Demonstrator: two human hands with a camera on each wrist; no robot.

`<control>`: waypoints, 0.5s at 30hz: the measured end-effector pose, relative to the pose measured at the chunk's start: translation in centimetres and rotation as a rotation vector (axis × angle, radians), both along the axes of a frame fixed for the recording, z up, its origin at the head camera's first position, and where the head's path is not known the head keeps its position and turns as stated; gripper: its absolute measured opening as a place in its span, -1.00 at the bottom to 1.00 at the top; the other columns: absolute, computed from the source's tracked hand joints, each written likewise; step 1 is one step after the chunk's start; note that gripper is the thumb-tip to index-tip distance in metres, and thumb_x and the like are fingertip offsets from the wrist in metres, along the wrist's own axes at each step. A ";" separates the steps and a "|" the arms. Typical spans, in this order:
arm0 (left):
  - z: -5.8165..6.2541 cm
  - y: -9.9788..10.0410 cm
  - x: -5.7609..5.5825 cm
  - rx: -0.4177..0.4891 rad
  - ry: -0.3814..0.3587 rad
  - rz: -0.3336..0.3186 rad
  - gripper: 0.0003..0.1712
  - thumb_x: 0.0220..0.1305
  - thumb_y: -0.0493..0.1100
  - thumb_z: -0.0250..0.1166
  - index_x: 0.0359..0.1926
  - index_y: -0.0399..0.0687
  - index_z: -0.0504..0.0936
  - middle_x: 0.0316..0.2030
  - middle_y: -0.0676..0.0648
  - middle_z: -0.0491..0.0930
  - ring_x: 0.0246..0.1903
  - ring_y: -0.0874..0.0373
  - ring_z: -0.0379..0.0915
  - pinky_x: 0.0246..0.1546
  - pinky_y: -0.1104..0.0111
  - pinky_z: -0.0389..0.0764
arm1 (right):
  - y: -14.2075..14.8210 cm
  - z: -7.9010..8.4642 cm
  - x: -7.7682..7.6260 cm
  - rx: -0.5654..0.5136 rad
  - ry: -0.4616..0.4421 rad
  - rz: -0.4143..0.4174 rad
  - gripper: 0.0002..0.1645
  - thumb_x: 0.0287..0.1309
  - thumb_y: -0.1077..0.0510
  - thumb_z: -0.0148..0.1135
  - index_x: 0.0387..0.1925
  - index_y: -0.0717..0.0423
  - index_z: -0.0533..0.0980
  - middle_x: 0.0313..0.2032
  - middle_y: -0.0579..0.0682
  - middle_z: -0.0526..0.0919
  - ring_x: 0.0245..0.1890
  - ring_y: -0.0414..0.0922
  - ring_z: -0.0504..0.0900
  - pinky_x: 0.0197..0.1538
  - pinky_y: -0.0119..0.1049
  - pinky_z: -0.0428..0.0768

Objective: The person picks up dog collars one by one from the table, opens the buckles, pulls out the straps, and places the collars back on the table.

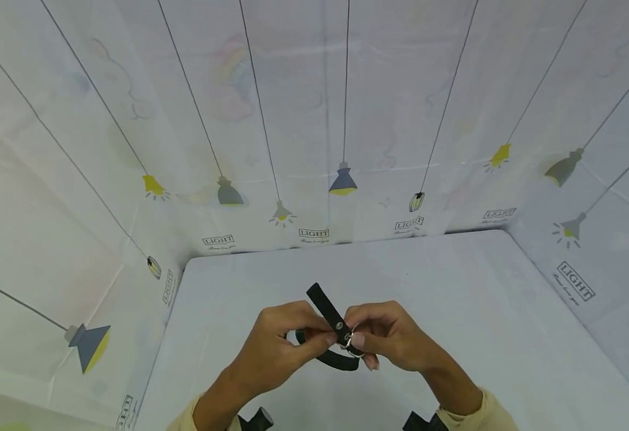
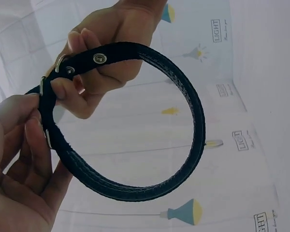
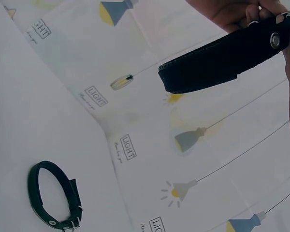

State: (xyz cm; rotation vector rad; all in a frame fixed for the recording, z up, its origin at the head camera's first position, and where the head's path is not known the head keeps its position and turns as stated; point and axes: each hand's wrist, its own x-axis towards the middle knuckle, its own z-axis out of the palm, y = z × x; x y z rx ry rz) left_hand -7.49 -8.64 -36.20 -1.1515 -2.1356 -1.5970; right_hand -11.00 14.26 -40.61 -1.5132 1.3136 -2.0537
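Note:
A black collar-like strap (image 1: 325, 306) with metal rivets is held up between both hands, its band forming a closed loop (image 2: 199, 116) in the left wrist view. My left hand (image 1: 284, 335) pinches the band beside its metal buckle (image 2: 43, 86). Thumb and fingers of my right hand (image 1: 395, 336) pinch the strap's end near a metal ring (image 1: 355, 354). Seen from the right wrist, the band (image 3: 208, 63) appears edge-on. Below the hands, a second dark strap loop (image 3: 34, 191) lies on the table; in the head view the left hand partly hides it.
The white table (image 1: 454, 287) stands against hanging sheets (image 1: 292, 120) printed with lamps and the word LIGHT. They enclose the back and both sides. Dark wrist mounts (image 1: 260, 419) sit at the cream sleeves (image 1: 486, 413).

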 end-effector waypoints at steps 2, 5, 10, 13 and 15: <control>0.0 0.0 -0.1 -0.010 0.007 -0.011 -0.91 0.25 -0.31 0.41 -0.30 -0.02 0.77 -0.46 0.08 0.66 -0.46 0.36 0.50 -0.45 0.48 0.61 | 0.0 0.0 0.0 0.004 0.009 -0.008 -0.49 0.28 0.65 -0.08 0.09 0.20 0.52 -0.37 0.28 0.38 -0.72 0.01 0.40 -0.67 -0.33 0.51; -0.1 -0.2 -0.4 -0.040 0.009 -0.038 -0.92 0.24 -0.30 0.42 -0.30 -0.03 0.78 -0.46 0.08 0.66 -0.46 0.38 0.50 -0.46 0.49 0.61 | 0.1 0.0 0.1 0.024 0.015 -0.026 -0.48 0.28 0.66 -0.09 0.09 0.21 0.51 -0.34 0.30 0.39 -0.71 0.04 0.40 -0.66 -0.32 0.53; 0.0 -0.6 -1.1 -0.139 -0.032 -0.112 -0.92 0.26 -0.29 0.41 -0.26 -0.04 0.80 -0.38 0.07 0.72 -0.45 0.41 0.47 -0.46 0.51 0.57 | 0.0 -0.1 0.3 0.071 0.011 -0.073 -0.54 0.24 0.67 -0.07 0.01 0.26 0.51 -0.33 0.26 0.45 -0.67 0.00 0.46 -0.63 -0.33 0.56; 0.3 -0.9 -1.4 -0.195 -0.098 -0.138 -0.90 0.25 -0.29 0.41 -0.25 -0.03 0.81 -0.34 0.08 0.74 -0.46 0.41 0.43 -0.48 0.52 0.52 | -0.1 -0.2 0.4 0.093 0.000 -0.087 -0.58 0.23 0.66 -0.04 -0.03 0.28 0.51 -0.33 0.23 0.48 -0.65 -0.04 0.50 -0.61 -0.33 0.57; 0.5 -1.0 -1.5 -0.212 -0.135 -0.145 -0.91 0.23 -0.29 0.42 -0.26 -0.04 0.82 -0.34 0.08 0.75 -0.46 0.40 0.43 -0.48 0.50 0.52 | -0.1 -0.2 0.5 0.104 -0.008 -0.086 -0.62 0.24 0.64 -0.03 -0.04 0.29 0.51 -0.33 0.23 0.48 -0.64 -0.06 0.51 -0.61 -0.32 0.58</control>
